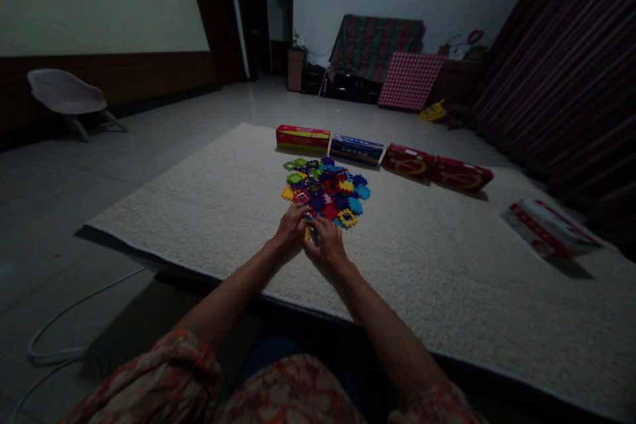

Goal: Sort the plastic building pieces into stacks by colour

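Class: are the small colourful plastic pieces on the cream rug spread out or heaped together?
Heaped together: the colourful toothed plastic pieces form one tight cluster on the cream textured rug.

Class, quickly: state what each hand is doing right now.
Left hand: fingers closed on small plastic puzzle pieces at the pile's near edge.
Right hand: fingers closed on the same pieces.

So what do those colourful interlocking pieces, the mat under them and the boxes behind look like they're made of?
Colourful pieces: likely moulded plastic, given the saturated solid colours and toothed edges. Mat: cream woven or looped textile, going by its nubbly surface. Boxes: probably printed cardboard, with flat faces and a slight sheen. Both hands meet over one piece.
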The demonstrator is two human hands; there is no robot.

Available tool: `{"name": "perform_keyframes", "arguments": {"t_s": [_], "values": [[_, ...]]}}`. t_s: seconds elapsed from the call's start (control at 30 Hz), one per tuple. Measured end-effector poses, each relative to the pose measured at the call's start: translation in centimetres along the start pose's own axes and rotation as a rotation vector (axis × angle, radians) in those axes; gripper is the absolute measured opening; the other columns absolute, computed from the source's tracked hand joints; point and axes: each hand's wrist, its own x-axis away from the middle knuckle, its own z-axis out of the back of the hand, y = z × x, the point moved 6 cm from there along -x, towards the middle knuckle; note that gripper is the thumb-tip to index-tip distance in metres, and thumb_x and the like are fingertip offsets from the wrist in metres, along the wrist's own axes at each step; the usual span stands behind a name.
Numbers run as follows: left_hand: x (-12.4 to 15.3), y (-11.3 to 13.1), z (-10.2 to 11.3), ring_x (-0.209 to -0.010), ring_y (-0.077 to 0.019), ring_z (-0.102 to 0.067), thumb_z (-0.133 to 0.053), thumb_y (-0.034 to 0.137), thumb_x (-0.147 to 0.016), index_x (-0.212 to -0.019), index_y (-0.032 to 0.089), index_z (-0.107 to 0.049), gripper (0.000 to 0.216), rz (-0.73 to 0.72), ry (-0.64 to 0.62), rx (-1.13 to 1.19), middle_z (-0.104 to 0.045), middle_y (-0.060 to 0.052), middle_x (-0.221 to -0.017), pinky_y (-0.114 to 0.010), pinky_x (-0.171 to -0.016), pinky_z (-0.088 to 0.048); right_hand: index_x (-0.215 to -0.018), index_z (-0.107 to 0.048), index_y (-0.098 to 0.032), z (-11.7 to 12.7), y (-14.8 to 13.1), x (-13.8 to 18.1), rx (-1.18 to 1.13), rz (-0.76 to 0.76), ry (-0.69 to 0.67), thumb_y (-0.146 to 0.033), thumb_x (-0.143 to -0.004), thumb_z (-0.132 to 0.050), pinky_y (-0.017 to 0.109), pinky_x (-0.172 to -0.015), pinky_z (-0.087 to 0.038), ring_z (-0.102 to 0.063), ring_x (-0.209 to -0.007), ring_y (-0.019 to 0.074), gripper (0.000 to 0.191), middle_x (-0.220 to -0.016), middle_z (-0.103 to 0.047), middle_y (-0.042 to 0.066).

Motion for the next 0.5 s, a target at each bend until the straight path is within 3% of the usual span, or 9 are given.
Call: {"name": "perform_keyframes", "arguments": {"t_s": [0.13,0.3,0.5], "values": [[0.1,0.6,0.0,-0.107,-0.0209,-0.064,-0.052,0.008,-0.079,-0.101,0.019,-0.075,0.033,0.046,0.062,0.063,-0.069,-0.008,-0.107,-0.037,-0.101,-0.051,-0.124,-0.063,-0.019,-0.1,0.4,0.0,-0.032,0.009,-0.011,-0.023,-0.081,-0.067,0.044,-0.103,-0.043,-0.057,-0.122,0.0285,0.044,-0.129,-0.065,0.016],[-0.2,-0.3,-0.6,-0.097,-0.0193,-0.069,-0.056,0.014,-0.079,-0.094,0.019,-0.077,0.026,0.262,0.068,0.217,-0.074,-0.007,-0.099,-0.033,-0.096,-0.053,-0.123,-0.064,-0.017,-0.4,1.0,-0.1,-0.110,-0.022,-0.010,-0.019,-0.079,-0.068,0.047,-0.104,-0.045,-0.057,-0.124,0.0295,0.044,-0.130,-0.063,0.017],[-0.3,-1.1,-1.5,-0.082,-0.0186,-0.070,-0.064,0.024,-0.070,-0.088,0.016,-0.077,0.024,0.489,0.120,0.523,-0.075,-0.006,-0.084,-0.030,-0.078,-0.056,-0.126,-0.064,-0.021,-0.4,1.6,0.0,-0.276,-0.039,0.059,-0.009,-0.077,-0.060,0.044,-0.111,-0.045,-0.056,-0.127,0.0253,0.051,-0.133,-0.059,0.014]]}}
